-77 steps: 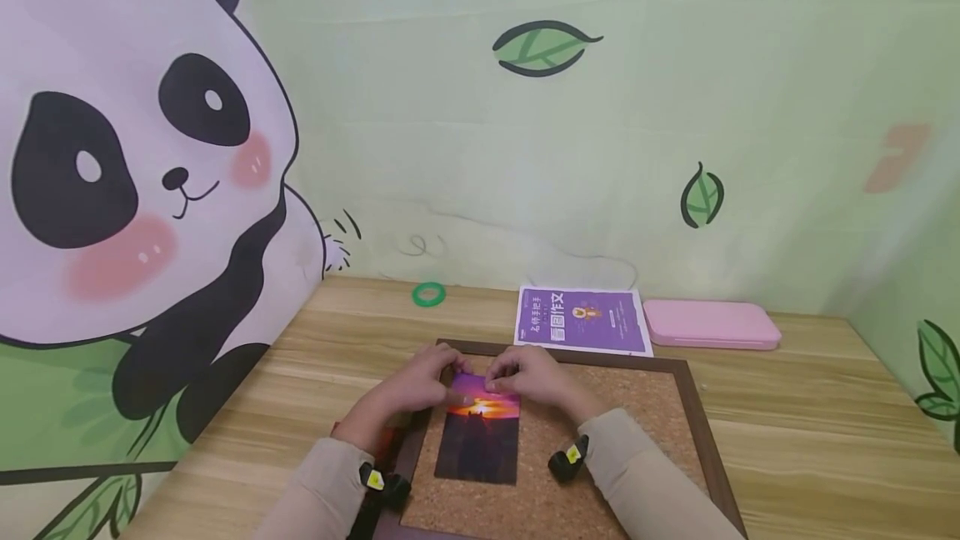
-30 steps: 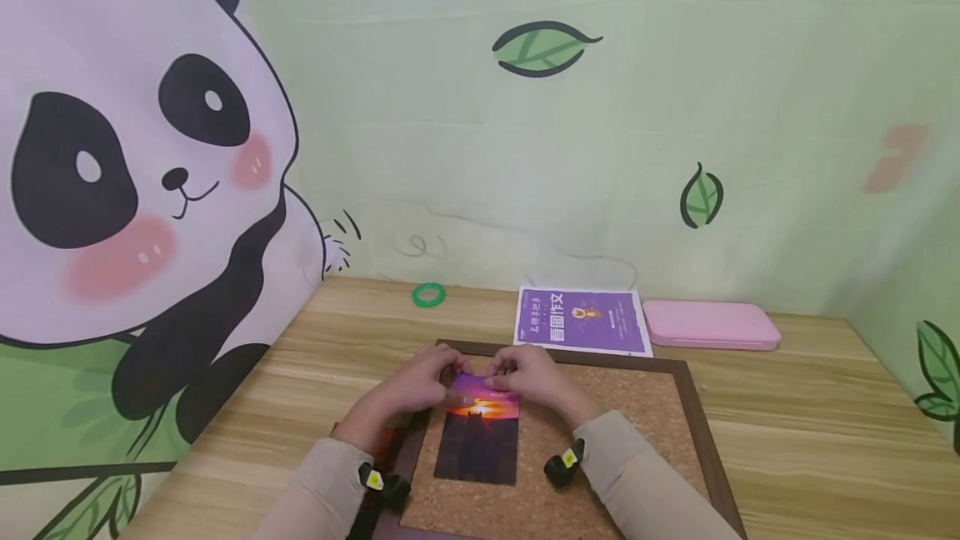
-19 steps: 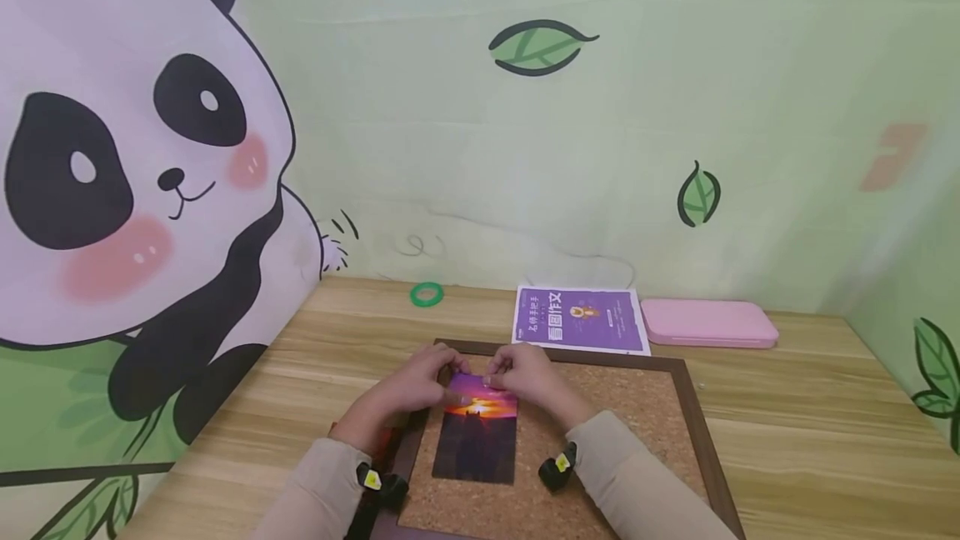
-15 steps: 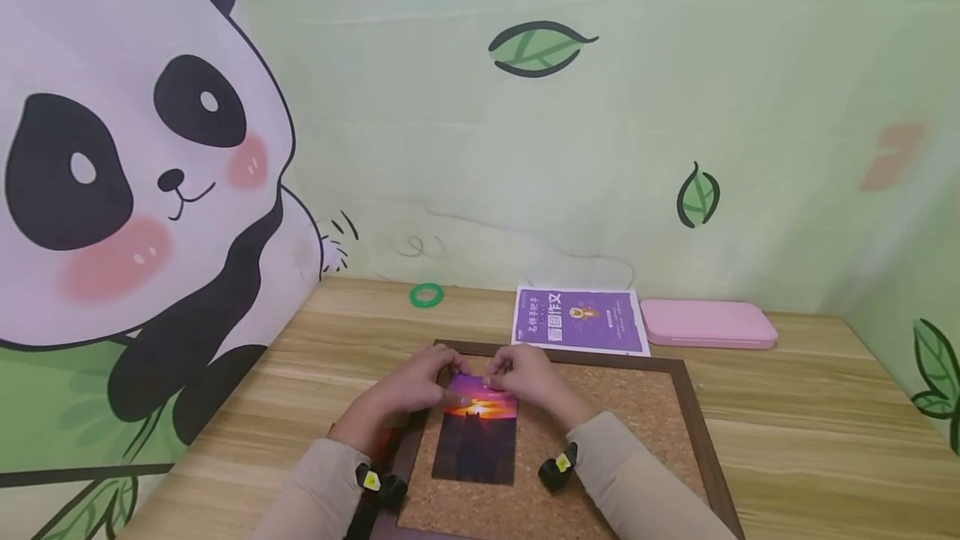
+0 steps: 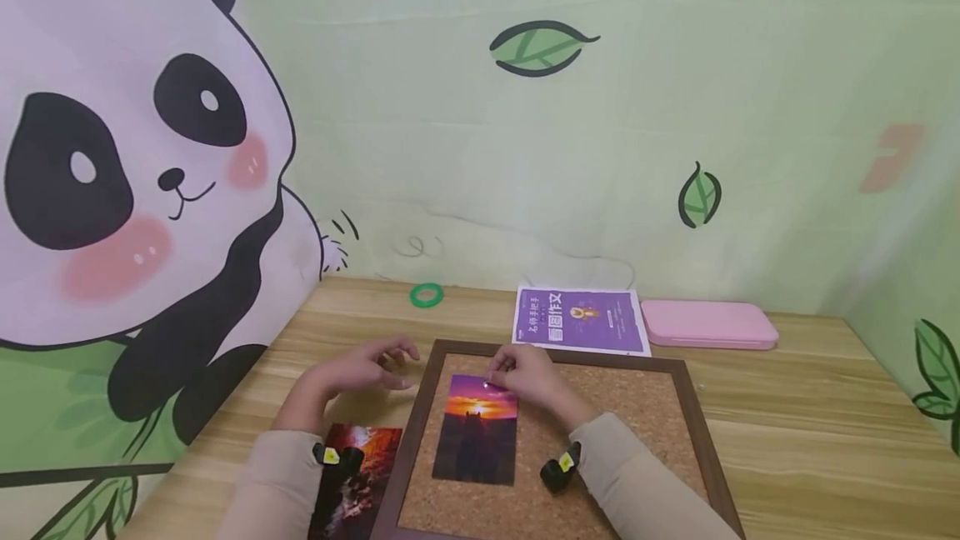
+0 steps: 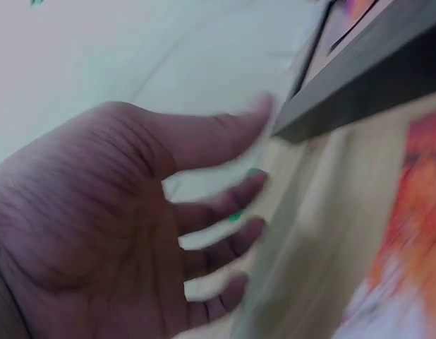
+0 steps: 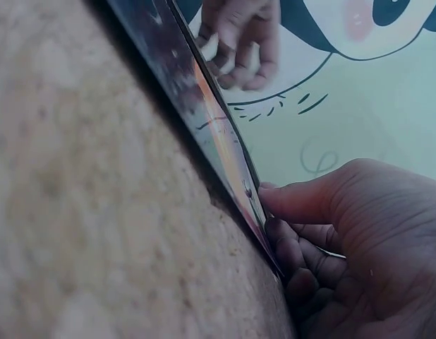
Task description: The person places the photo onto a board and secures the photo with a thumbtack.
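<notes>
A sunset photo (image 5: 475,444) with a purple sky lies upright on the left part of a brown-framed cork board (image 5: 622,440). My right hand (image 5: 531,375) is at its top edge, fingers curled and thumb against the print; a small bright spot shows by the thumb tip. In the right wrist view, thumb and fingertips meet at the photo's edge (image 7: 225,152). To the left of the frame, my left hand (image 5: 367,367) hangs over the table with nothing in it, fingers spread and slightly bent in the left wrist view. Below it lies a second photo (image 5: 367,490) in red and orange, partly covered by the wrist camera.
A green ring (image 5: 427,295) lies at the table's back. Behind the board are a purple booklet (image 5: 607,327) and a pink case (image 5: 711,324). The panda-printed wall (image 5: 232,182) bounds the left side, and a leaf-printed wall (image 5: 420,107) stands at the back.
My left hand has let go of the sunset photo's upper left corner and moved left off the board, uncovering more of the red photo. My right hand stays at the top edge.
</notes>
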A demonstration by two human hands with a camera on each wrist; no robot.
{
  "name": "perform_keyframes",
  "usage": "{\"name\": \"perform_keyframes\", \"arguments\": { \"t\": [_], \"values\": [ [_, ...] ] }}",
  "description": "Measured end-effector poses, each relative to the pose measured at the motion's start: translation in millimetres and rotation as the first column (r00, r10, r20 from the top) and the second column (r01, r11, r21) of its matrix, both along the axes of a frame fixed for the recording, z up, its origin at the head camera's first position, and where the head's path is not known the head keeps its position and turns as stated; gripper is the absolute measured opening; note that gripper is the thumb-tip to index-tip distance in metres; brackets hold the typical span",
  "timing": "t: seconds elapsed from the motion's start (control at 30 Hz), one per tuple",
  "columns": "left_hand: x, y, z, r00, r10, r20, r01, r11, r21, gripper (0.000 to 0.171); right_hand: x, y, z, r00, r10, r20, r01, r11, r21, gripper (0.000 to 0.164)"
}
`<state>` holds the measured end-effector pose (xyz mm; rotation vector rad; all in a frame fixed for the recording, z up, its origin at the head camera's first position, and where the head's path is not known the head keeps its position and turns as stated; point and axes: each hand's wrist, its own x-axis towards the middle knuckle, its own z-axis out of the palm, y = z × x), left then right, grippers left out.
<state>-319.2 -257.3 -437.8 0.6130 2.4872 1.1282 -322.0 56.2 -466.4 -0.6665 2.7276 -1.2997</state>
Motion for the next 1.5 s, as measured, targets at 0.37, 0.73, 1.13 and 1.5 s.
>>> {"name": "perform_keyframes", "arguments": {
  "t": [0.37, 0.73, 1.13, 1.5],
  "values": [
    [12.2, -23.5, 5.6, 0.990, 0.133, 0.045, -0.096, 0.875, -0.474, 0.058, 0.2, 0.4, 0.7, 1.000, -0.013, 0.014, 0.013, 1.000, 0.001, 0.009],
    [2.0, -20.1, -8.1, 0.986, 0.152, -0.069, -0.166, 0.863, -0.478, 0.043, 1.6, 0.0, -2.5, 1.000, -0.005, 0.023, 0.005, 1.000, 0.009, 0.008],
    [-2.8, -15.1, -7.5, 0.956, 0.160, -0.248, -0.245, 0.897, -0.368, 0.028, 0.2, 0.7, -1.7, 1.000, 0.010, 0.007, -0.010, 1.000, 0.001, 0.007],
    [-2.6, -25.0, -2.7, 0.941, 0.205, -0.270, -0.294, 0.890, -0.349, 0.032, 8.4, 10.3, 16.5, 0.995, 0.104, 0.002, -0.104, 0.995, 0.000, 0.021]
  ]
}}
